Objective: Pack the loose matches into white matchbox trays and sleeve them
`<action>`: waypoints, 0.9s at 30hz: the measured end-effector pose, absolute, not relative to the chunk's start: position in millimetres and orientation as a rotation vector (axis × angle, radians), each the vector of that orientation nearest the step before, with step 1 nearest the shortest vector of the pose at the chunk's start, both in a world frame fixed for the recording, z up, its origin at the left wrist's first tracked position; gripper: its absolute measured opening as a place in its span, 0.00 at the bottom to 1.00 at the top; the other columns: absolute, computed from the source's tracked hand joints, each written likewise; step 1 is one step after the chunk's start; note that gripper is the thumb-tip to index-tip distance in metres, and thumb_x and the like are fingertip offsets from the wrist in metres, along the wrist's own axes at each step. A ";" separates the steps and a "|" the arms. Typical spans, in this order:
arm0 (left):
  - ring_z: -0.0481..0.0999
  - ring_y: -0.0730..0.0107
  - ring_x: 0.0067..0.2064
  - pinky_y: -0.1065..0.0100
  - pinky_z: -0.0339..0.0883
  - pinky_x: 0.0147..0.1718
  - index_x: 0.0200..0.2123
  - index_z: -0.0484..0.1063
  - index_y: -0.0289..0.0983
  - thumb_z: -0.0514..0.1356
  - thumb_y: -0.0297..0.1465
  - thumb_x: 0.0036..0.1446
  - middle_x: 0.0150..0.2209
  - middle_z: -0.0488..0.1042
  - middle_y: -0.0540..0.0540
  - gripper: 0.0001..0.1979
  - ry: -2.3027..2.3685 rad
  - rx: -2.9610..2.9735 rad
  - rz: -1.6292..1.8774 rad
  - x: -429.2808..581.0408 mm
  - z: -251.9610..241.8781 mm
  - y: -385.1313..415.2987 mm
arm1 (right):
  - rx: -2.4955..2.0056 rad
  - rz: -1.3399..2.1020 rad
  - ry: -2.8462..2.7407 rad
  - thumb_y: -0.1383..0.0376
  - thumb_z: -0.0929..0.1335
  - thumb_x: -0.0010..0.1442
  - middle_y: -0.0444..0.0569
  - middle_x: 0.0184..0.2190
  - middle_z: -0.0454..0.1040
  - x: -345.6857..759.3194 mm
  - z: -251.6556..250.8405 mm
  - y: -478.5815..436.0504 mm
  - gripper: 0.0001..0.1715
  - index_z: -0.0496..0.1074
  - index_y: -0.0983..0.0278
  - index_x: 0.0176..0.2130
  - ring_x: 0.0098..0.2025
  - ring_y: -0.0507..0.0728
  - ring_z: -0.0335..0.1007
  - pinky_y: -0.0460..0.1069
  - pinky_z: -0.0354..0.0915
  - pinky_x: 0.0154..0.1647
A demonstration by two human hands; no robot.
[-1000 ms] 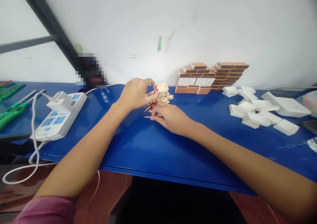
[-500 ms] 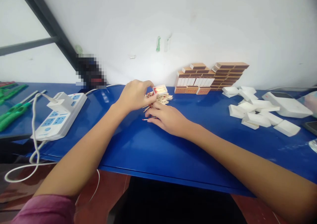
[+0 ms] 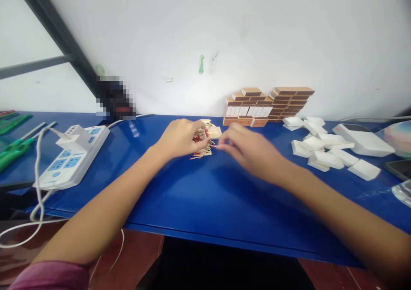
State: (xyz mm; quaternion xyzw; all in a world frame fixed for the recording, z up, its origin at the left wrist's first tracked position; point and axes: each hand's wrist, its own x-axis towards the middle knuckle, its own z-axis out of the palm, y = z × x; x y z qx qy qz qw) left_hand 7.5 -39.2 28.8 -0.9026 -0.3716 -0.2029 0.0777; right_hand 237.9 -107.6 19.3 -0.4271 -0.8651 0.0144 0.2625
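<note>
My left hand (image 3: pixel 180 138) is closed around the left end of a small white matchbox tray (image 3: pixel 217 132), which has pale matchsticks lying in it. Under and around the tray is a loose pile of red-tipped matches (image 3: pixel 204 153) on the blue tabletop. Just right of the tray, my right hand (image 3: pixel 248 151) pinches its fingertips together, slightly blurred. A red match head (image 3: pixel 216 147) pokes out at those fingertips, while the rest of that match is hidden by the fingers.
Stacked matchboxes (image 3: pixel 247 110) stand against the wall. To the right lie several white box trays (image 3: pixel 326 157) and a white device (image 3: pixel 362 140). A power strip (image 3: pixel 75 161) with a white cable and green-handled tools (image 3: pixel 16 151) are at left. The blue table's (image 3: pixel 192 208) front edge runs nearby.
My right hand has lifted from the front of the match pile and moved right, to the tray's right end, with a match in its fingertips. My left hand keeps hold of the tray.
</note>
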 end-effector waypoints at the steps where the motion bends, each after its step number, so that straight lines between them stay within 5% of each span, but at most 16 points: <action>1: 0.76 0.64 0.28 0.66 0.59 0.28 0.46 0.81 0.37 0.61 0.43 0.61 0.28 0.80 0.44 0.19 -1.070 -2.730 -0.593 12.1 25.7 -43.8 | -1.171 0.011 -2.285 0.62 0.66 0.73 0.49 0.39 0.72 253.1 19.9 -105.8 0.07 0.71 0.61 0.42 0.34 0.56 0.68 0.51 0.61 0.35; 27: 0.71 0.74 0.22 0.71 0.61 0.23 0.46 0.80 0.36 0.63 0.43 0.63 0.21 0.74 0.53 0.17 -0.803 -2.954 -0.774 37.4 7.9 -74.3 | -1.213 0.152 -2.298 0.60 0.64 0.74 0.48 0.40 0.70 281.4 1.9 -119.8 0.09 0.71 0.60 0.43 0.34 0.55 0.68 0.51 0.64 0.35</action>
